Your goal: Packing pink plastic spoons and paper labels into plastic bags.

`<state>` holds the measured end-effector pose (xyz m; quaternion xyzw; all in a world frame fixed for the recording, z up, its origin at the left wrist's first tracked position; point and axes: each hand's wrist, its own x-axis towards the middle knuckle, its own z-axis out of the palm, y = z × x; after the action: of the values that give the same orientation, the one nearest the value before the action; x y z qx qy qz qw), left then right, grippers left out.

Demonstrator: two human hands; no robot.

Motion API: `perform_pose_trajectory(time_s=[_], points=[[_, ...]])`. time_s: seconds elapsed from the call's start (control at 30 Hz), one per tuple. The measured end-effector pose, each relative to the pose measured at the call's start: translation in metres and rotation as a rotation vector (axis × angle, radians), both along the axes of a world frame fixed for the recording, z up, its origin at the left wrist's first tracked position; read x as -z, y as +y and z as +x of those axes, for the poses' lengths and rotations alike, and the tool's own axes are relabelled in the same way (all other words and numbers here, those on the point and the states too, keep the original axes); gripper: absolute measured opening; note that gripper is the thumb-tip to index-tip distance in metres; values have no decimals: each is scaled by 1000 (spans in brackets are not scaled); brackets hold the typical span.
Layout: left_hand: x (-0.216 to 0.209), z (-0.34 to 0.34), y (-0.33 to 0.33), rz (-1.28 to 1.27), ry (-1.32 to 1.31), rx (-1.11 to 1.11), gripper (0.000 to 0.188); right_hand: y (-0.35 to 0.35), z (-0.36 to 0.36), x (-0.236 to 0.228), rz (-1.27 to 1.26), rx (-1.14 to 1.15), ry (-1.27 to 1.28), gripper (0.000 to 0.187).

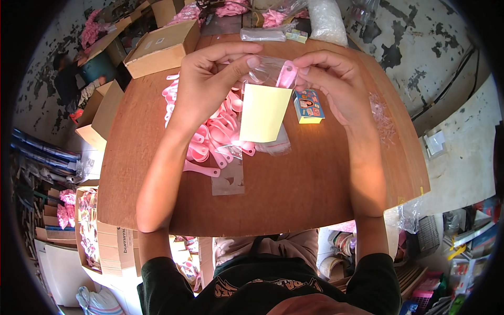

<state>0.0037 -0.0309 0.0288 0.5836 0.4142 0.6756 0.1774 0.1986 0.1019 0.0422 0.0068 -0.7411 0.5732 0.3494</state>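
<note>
Above the table I hold a clear plastic bag (268, 64) by its top edges. A pale yellow card (265, 114) hangs at the bag, blank side toward me; a pink spoon's handle (286, 75) sticks up behind it, its bowl hidden. My left hand (210, 79) pinches the bag's left edge between thumb and fingers. At the bag's right edge, beside the handle's end, my right hand (336, 79) is closed in a pinch. Pink spoons (223, 126) lie heaped beyond my left forearm. A stack of printed cards (308, 106) stands near my right hand.
Flat clear bags (278, 147) and a loose one (228, 181) lie on the brown table (294, 194). A cardboard box (163, 47) is at the far left, a bulky plastic sack (326, 23) at the back. Another person (68, 81) sits at the far left.
</note>
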Motion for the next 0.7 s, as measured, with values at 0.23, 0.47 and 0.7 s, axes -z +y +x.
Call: perform_pose_trajectory(time_s=[0.23,0.47,0.7], points=[[-4,-8,-7,-17,74,41,20,-6,-4,-1,102,81,5,12],[-2,-16,-8,8,38,101,21,-10,-2,0,258,117,28,16],[-6,-21,-11,-45,-2,178,17,-11,-1,0,281,34,88,16]])
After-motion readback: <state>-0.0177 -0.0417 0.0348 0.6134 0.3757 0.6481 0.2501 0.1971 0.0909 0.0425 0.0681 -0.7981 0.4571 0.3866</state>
